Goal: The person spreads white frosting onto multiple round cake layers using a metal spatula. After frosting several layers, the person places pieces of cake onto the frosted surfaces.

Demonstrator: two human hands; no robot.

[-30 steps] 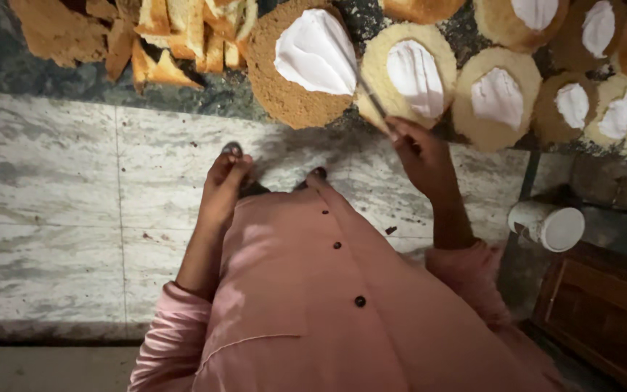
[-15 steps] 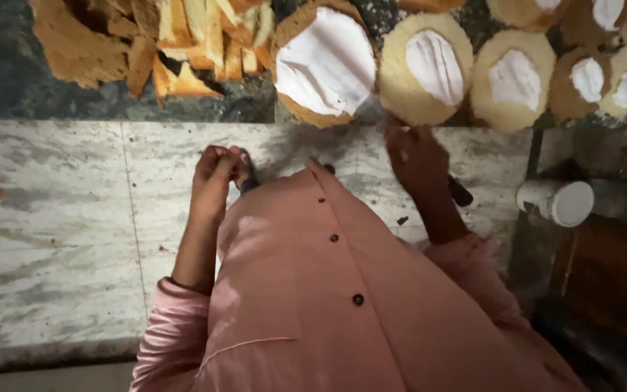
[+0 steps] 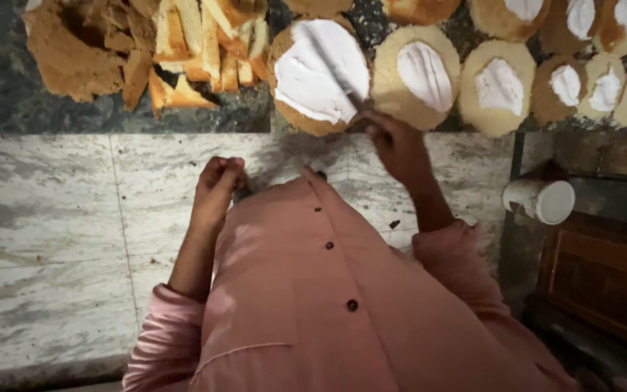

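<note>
Sponge round [image 3: 321, 72], soft and crumbly under wet cream at the table's near edge, wants lifting from beneath; right hand [image 3: 398, 145] closed on a spreading knife [image 3: 335, 69], left hand [image 3: 215, 190] curled, apparently empty.

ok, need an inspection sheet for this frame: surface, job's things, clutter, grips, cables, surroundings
Surface: dark speckled counter above a white marble front.
Job's things: round cake nearly covered in white cream; blurred knife lying across it.
Clutter: row of cream-dabbed cake rounds; heap of cake trimmings.
Grips: right hand holds the knife at the cake's edge; left hand closed, resting against the marble.
Cables: nothing seen.
Surroundings: white tub on a ledge; wooden unit.
</note>
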